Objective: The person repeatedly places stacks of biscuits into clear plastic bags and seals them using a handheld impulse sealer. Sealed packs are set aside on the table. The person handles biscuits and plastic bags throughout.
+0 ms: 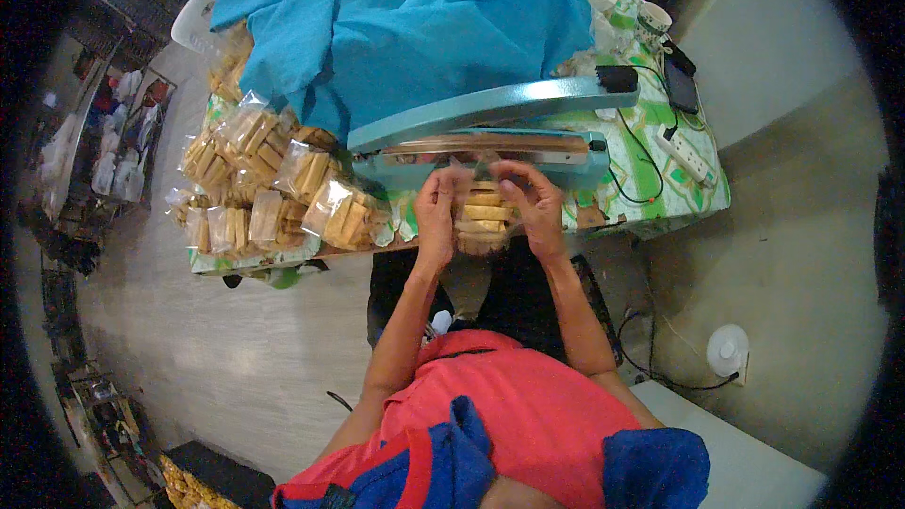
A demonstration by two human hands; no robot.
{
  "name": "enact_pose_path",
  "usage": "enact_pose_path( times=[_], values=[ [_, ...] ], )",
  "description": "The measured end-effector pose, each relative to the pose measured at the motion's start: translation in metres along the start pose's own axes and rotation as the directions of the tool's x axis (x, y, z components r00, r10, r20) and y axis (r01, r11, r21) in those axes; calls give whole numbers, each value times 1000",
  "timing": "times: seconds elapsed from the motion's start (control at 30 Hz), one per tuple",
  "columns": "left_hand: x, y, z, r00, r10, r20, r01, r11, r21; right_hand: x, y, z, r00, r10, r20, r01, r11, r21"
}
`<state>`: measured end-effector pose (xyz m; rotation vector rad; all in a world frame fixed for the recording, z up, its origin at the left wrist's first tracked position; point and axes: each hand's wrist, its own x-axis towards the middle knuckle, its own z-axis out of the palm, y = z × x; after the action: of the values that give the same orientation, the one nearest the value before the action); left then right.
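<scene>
Between my two hands is a clear plastic bag of yellow stick-shaped snacks (pixel 488 212), in front of an impulse heat sealer (pixel 481 173). My left hand (pixel 437 208) pinches the bag's upper left edge, and my right hand (pixel 536 205) holds its upper right edge. The bag's mouth lies close to the sealer's near side; whether it touches the sealing strip is hard to tell. The sealer's light blue arm (pixel 495 106) is raised, hinged at the left. Left of my hands, several filled clear bags (pixel 339 215) lie piled on the table.
A blue cloth (pixel 438 35) covers the far part of the table, whose green and white tablecloth (pixel 636 212) shows at the right. A power strip (pixel 684 154), black cables, a dark phone-like device (pixel 680 85) and a patterned cup (pixel 654 18) are at the right.
</scene>
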<state>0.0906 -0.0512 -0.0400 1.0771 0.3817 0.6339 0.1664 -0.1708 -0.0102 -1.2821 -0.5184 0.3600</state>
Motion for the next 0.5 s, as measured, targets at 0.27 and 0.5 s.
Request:
enact_pose_path(
  times=[0.27, 0.5],
  values=[
    [6, 5, 2, 996, -19, 87, 12, 997, 73, 1, 12, 4, 988, -102, -116, 98, 994, -39],
    [-14, 12, 4, 947, 320, -32, -265, 832, 487, -29, 11, 3, 945, -216, -244, 148, 952, -268]
  ],
)
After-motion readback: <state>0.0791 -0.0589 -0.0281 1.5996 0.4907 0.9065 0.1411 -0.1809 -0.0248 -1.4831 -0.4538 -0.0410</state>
